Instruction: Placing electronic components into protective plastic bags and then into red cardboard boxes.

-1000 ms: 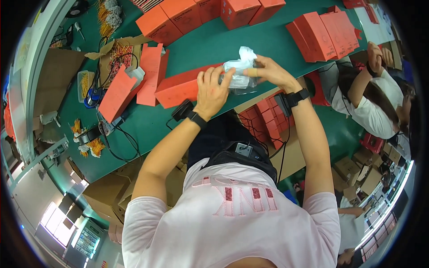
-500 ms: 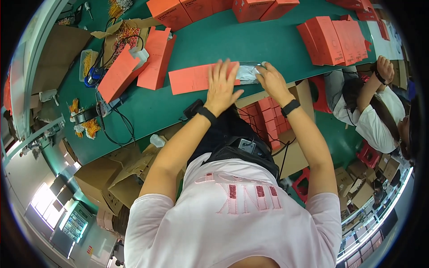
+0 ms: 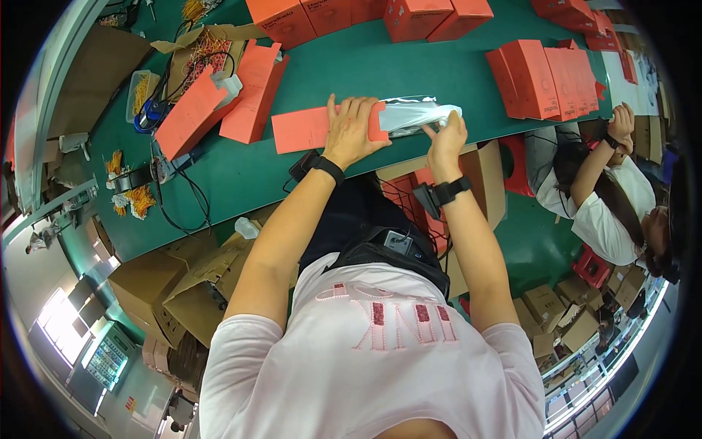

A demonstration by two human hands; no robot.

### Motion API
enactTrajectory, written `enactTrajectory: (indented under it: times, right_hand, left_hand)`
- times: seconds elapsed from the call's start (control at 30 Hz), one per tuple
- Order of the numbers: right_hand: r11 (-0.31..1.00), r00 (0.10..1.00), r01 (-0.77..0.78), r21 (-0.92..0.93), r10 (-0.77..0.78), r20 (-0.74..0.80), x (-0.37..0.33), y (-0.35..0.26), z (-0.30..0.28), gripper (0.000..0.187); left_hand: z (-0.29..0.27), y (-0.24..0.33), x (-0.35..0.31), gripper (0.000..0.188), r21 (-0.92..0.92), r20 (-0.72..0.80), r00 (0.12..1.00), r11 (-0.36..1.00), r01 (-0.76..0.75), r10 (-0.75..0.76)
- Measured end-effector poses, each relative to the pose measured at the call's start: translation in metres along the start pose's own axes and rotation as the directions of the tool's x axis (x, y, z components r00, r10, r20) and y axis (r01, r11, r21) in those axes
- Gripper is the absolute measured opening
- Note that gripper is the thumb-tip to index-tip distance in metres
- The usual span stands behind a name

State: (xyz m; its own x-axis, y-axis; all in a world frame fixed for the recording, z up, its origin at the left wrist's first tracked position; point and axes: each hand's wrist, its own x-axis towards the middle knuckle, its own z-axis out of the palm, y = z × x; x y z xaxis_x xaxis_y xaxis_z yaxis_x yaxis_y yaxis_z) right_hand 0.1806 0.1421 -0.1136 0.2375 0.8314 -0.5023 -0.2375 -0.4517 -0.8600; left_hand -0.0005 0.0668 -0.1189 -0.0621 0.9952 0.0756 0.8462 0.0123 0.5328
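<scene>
A long orange-red carton [image 3: 296, 133] lies on the green table with its right end open. My left hand [image 3: 349, 132] is clasped over that end, fingers across the top and thumb at the near edge. Out of the opening extends a white plastic bag [image 3: 413, 114], pulled taut to the right. Its far end is pinched between the thumb and fingers of my right hand [image 3: 447, 143]. Clear plastic [image 3: 408, 99] shows around the bag. What the bag contains is hidden.
Two open orange cartons [image 3: 191, 117] lean together on the left, by a cardboard box of wires [image 3: 212, 55] and black cables [image 3: 196, 212]. More orange cartons [image 3: 534, 80] stand at the right and along the back. A co-worker [image 3: 621, 175] sits at the right; an open cardboard box [image 3: 482, 183] is below the table edge.
My right hand has closed on the bag and drawn its end rightward, stretching it farther out of the carton. My left hand has shifted slightly left and gripped the carton.
</scene>
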Motion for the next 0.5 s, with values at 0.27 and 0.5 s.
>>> enactTrajectory:
  times: [0.27, 0.5]
  right_hand:
    - [0.55, 0.68, 0.724, -0.415, -0.67, 0.299, -0.011, -0.01, 0.004, 0.025]
    - [0.898, 0.89, 0.317, -0.305, -0.393, -0.232, 0.042, 0.006, -0.006, 0.034]
  left_hand:
    - [0.007, 0.003, 0.007, 0.075, 0.019, -0.001, 1.0, 1.0, -0.018, 0.018]
    - [0.012, 0.003, 0.004, 0.087, 0.021, 0.02, 0.999, 0.999, -0.031, 0.03]
